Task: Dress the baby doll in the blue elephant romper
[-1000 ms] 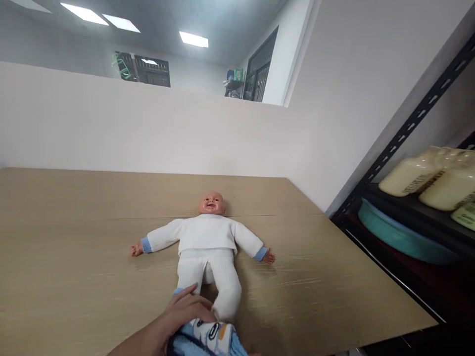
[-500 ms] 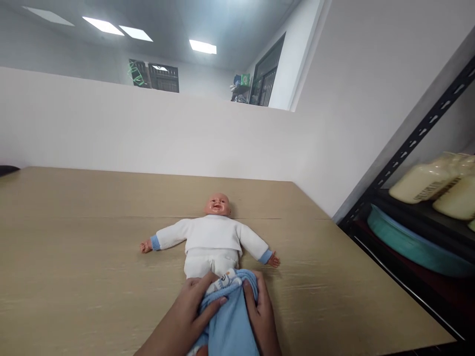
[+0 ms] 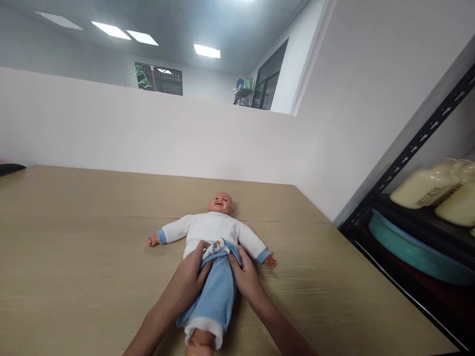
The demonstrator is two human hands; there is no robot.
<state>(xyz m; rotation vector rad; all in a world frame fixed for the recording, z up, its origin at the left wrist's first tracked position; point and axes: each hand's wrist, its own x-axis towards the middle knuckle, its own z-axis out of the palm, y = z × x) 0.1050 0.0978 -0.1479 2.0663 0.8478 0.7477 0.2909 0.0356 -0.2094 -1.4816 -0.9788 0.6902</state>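
A baby doll (image 3: 213, 227) in a white top with blue cuffs lies on its back on the wooden table (image 3: 92, 267), head away from me and arms spread. Blue trousers (image 3: 218, 287) cover its legs, their patterned white lining folded out at the waist. My left hand (image 3: 195, 269) is closed on the left side of the waistband, thumb on the blue cloth. On the other side, my right hand (image 3: 243, 269) pinches the waistband too. A white hem and a bare doll foot (image 3: 202, 341) stick out at the near end. The doll's hips are hidden under cloth and hands.
To the right stands a black metal shelf (image 3: 411, 153) holding cream-coloured bottles (image 3: 426, 188) and, lower down, a teal basin (image 3: 415, 252). Behind the table rises a white wall (image 3: 166, 133) with a window above it. A dark object (image 3: 11, 169) shows at the far left edge.
Both hands have pulled the trousers' waistband up the doll, from its thighs to its belly, covering the white lower garment. The near hem and foot now show more fully.
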